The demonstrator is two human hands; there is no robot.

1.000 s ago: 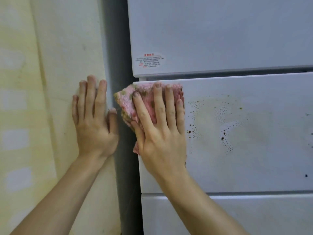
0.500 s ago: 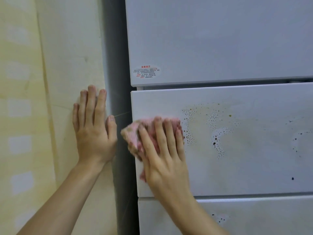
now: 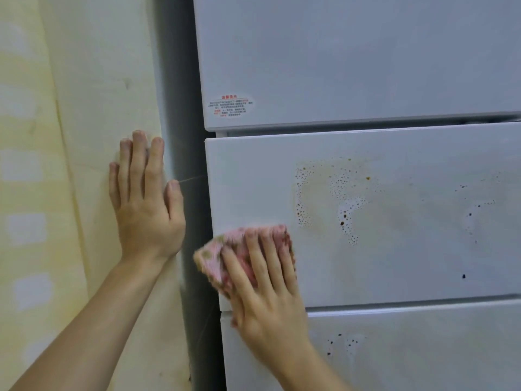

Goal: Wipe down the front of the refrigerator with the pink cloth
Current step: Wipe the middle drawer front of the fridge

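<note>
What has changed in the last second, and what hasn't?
The right hand, pressing the pink cloth, slid it down the white middle drawer front from the top left corner to the lower left edge. The left hand stays flat on the yellowish wall; the brown speckled stains remain unwiped.

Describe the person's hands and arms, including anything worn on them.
The left hand and right hand are bare: no gloves, rings, watch or bracelets. The left forearm and right forearm are uncovered as far as the frame shows, with no sleeve in view. The fingernails are short and look unpainted. The right hand is slightly motion-blurred.
</note>
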